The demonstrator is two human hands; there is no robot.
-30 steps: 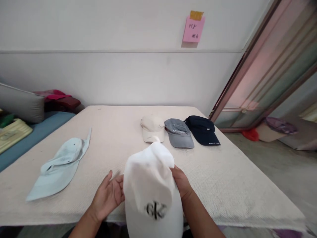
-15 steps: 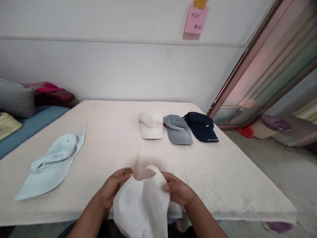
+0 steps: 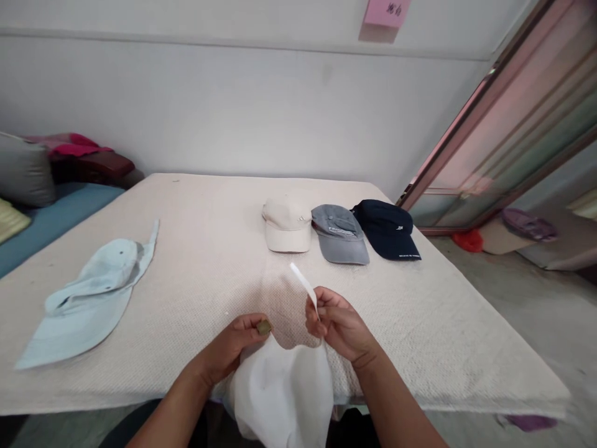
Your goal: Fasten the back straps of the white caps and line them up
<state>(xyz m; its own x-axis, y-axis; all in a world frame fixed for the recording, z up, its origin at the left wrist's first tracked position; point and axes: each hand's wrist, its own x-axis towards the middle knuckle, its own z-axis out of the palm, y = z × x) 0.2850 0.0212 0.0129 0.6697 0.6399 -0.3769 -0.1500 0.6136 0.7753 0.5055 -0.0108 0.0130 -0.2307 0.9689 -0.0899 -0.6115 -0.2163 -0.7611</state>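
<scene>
Fabric of a white cap (image 3: 282, 395) hangs at the near edge of the head view, in front of the person and partly over the border of a cream-covered table (image 3: 200, 242); take that cap as the dial's centre. At ten o'clock from it, the left hand (image 3: 228, 348) pinches the cap's edge between thumb and fingers, right by a small, squarish, brassy piece (image 3: 263, 327). Between one and two o'clock, the right hand (image 3: 339, 323) pinches a narrow white strap (image 3: 302, 280), its free end pointing to eleven. The cap's curved opening runs from one hand to the other.

Farther up the table, at twelve o'clock, sits a beige cap (image 3: 287, 225), brim toward six. Just beside it, at one, is a grey cap (image 3: 342, 235); past that, between one and two, a navy cap (image 3: 388, 230) lies close against the grey one, though whether they overlap is hard to tell. Out at ten o'clock, well apart from these, a pale blue cap (image 3: 93, 289) rests on the cover, brim toward eight, strap toward one. High up near one o'clock, a pink note (image 3: 386, 11) is cut off by the view's top.
</scene>
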